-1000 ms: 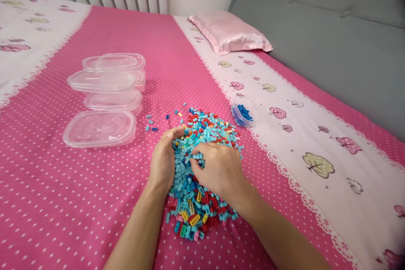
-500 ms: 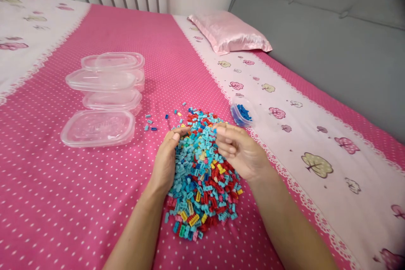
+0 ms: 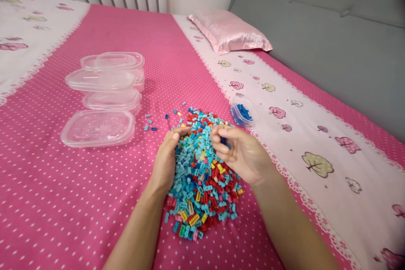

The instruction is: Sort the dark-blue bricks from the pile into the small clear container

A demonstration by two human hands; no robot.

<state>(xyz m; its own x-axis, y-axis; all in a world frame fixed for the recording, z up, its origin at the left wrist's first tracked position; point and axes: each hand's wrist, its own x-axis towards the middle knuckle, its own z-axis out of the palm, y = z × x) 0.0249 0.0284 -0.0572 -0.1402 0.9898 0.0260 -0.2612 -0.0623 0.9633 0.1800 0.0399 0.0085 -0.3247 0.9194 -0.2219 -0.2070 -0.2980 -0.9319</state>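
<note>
A heap of small toy building bricks (image 3: 193, 173), mostly light blue with red, yellow, pink and dark blue among them, lies on the bedspread between my hands. At the heap's left edge rests my left hand (image 3: 167, 156), its fingers stretched out over the bricks and nothing visible in them. My right hand (image 3: 242, 149) hovers at the heap's right side, fingers curled around a dark blue brick (image 3: 223, 140). Beyond that hand stands a small clear plastic tub (image 3: 234, 114) holding blue bricks (image 3: 243, 112).
Several clear lidded plastic containers (image 3: 98, 128) stand in a row on the left. A few loose bricks (image 3: 153, 128) are scattered between them and the heap. A pink pillow (image 3: 230, 31) lies at the back, beside a grey padded panel (image 3: 316, 46).
My right hand has turned slightly, and the blue brick has shifted from its fingertips inward toward the palm. My left hand has stayed in place.
</note>
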